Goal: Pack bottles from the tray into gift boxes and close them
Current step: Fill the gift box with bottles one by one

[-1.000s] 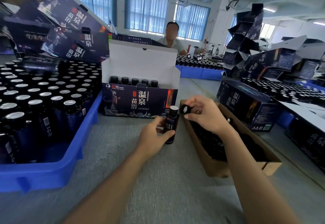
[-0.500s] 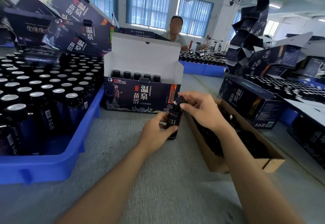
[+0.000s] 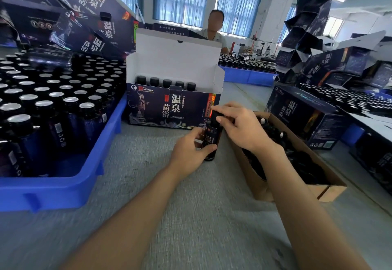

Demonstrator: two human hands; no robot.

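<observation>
The bench is covered in grey, coarse-woven matting, and its near edge lies bare between the two forearms. Toward the near left corner sits a blue moulded plastic tray with a thick rounded rim, packed with dark glass bottles whose round tops shine silver. To the near right, a long brown cardboard carton lies at an angle, holding loose black pieces too dark to make out. In the narrow lane between tray and carton one small dark bottle stands upright on the matting, just in front of the gift box's right front corner. The left hand wraps its fingers round the bottle's body; the right hand pinches the black cap from above. Behind stands the open gift box, glossy navy card printed with white characters, its plain white lid raised; five black caps line its rear wall and the front row is open. A closed gift box rests right of the carton. More boxes lean stacked at the far left, and a person sits beyond.
</observation>
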